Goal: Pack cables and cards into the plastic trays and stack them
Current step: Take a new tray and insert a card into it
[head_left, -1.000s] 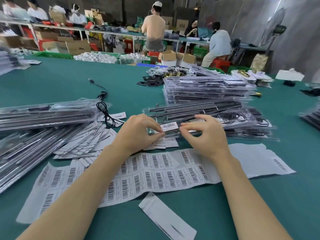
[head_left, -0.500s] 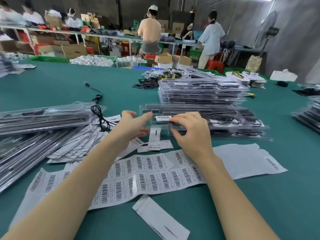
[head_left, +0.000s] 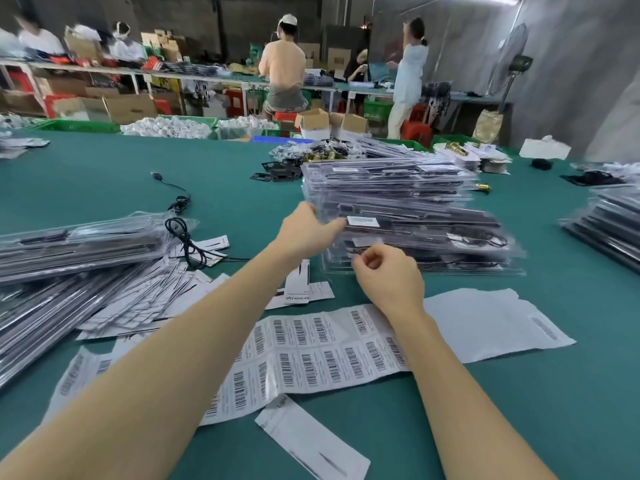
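Left hand point(head_left: 304, 230) reaches to the near-left end of the top plastic tray point(head_left: 408, 220), its grip grasping the tray edge; tray bears a barcode label point(head_left: 362, 221) and lies on the nearer stack of trays point(head_left: 422, 251) on the green desk point(head_left: 104, 181). Right hand point(head_left: 388, 278) hovers in front of the stack, fingers curled, clenched on nothing. Barcode sheet point(head_left: 311, 355) lies below the wrists. Loose black cable point(head_left: 183, 233) and cards point(head_left: 145, 292) lie left.
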